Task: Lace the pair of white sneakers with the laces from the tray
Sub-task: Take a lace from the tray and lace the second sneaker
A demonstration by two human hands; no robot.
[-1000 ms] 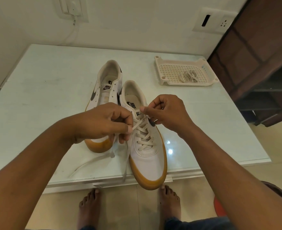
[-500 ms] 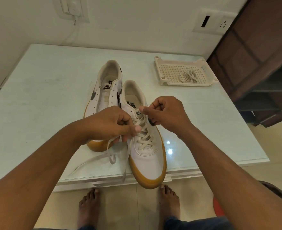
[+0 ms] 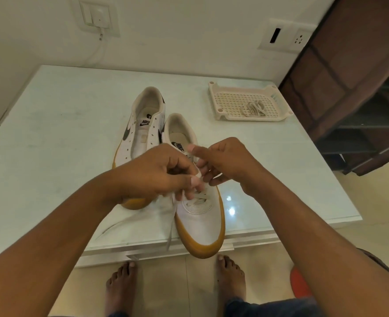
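On the pale worktop (image 3: 51, 133), near edge: partly laced sneaker (image 3: 202, 220), toe toward the person and overhanging the rim. The unlaced sneaker (image 3: 143, 133) sits just beside it, left and further back, with bare eyelets. The tray (image 3: 214, 97) is at the far right and holds the spare lace (image 3: 254, 108) in a bundle.

Handling (judgement): the shoe is light, with a soft upper over a firm gum sole. It is likely to skate on the glossy surface if tugged, so steady it at the eyelet row. The working lace (image 3: 170, 225) is flat, limp and thin. It is best taken close to the stiff tip, the only part that will push through an eyelet.

Pose: both forearms converge over the upper eyelets.
- The left grip (image 3: 157, 172) has its fingers curled, pinching the working lace. The loose tails trail from under it across the worktop and past the edge.
- The right grip (image 3: 225, 161) faces it, thumb out, fingers curled and apparently nipping the same lace. Blur hides the exact contact.
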